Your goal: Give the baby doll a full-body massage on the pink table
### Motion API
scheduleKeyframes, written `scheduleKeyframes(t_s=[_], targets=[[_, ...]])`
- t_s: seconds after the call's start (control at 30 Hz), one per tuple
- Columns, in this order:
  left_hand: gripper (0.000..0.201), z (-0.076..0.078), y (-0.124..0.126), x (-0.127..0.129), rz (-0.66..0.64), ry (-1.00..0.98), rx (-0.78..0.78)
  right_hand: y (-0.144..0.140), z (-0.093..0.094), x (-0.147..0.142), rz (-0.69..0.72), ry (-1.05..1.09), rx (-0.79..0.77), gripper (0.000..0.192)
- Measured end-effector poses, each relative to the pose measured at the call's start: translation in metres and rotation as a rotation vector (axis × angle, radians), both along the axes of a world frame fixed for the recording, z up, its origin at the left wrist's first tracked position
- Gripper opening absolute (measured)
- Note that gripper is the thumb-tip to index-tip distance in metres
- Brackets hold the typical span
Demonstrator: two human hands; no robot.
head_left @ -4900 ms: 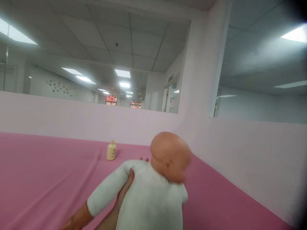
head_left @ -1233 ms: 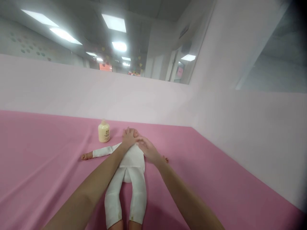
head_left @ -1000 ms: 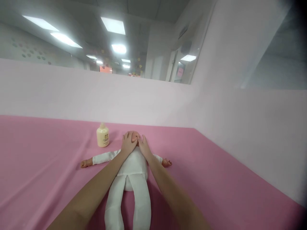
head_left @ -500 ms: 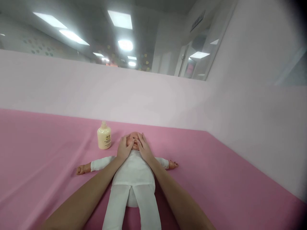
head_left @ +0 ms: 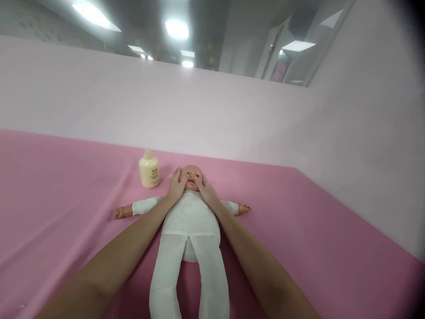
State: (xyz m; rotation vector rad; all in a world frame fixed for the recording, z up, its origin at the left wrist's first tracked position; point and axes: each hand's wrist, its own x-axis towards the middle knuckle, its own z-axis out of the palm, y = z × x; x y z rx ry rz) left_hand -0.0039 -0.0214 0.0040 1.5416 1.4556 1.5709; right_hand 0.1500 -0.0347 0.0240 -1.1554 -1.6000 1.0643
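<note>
A baby doll [head_left: 191,217] in white clothes lies face up on the pink sheet [head_left: 66,221], head toward the far edge near the right corner. The left hand [head_left: 175,186] and right hand [head_left: 206,191] rest open, cupping its cheeks. A cream bottle [head_left: 149,169] stands just beside the head.

— Doll [head_left: 191,217]: colours?
— Peach-orange head, hands the same tone. Plain white suit over torso, arms and legs, no pattern.
— Surface under it?
— Pink sheet [head_left: 66,195], one flat shade throughout, unpatterned.
— Bottle [head_left: 149,169]?
— Pale cream-yellow, with a small darker label print on the front, too small to read.
— Surrounding wall [head_left: 215,119]?
— Very pale pink, plain. Grey ceiling above, white light panels.
</note>
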Motion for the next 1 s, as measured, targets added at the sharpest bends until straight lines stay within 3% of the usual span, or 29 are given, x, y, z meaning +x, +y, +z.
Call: scheduleKeyframes(t_s=[0.17, 0.3, 0.43, 0.63, 0.77, 1.0], targets=[[0.047, 0.0035, -0.0052, 0.0008, -0.131, 0.134, 0.183, -0.0003, -0.001, 0.002, 0.046, -0.045, 0.222, 0.074], [0.047, 0.0054, -0.0088, -0.0015, -0.222, 0.108, 0.269, -0.0011, -0.0001, 0.0043, 0.127, -0.054, 0.348, 0.063], [0.044, 0.0033, -0.0072, -0.0027, -0.224, 0.082, 0.289, 0.0003, -0.0007, 0.0035, 0.079, -0.044, 0.323, 0.07], [0.042, 0.0026, -0.006, -0.0061, -0.056, 0.208, 0.295, 0.0051, -0.0056, 0.0003, 0.035, 0.009, 0.176, 0.09], [0.044, 0.0013, -0.0039, -0.0084, -0.125, 0.192, 0.285, 0.0059, -0.008, 0.0007, 0.021, 0.048, -0.005, 0.103], [0.047, -0.0015, -0.0018, -0.0067, -0.119, 0.13, 0.237, 0.0059, -0.0063, 0.0006, 0.098, 0.006, 0.261, 0.069]])
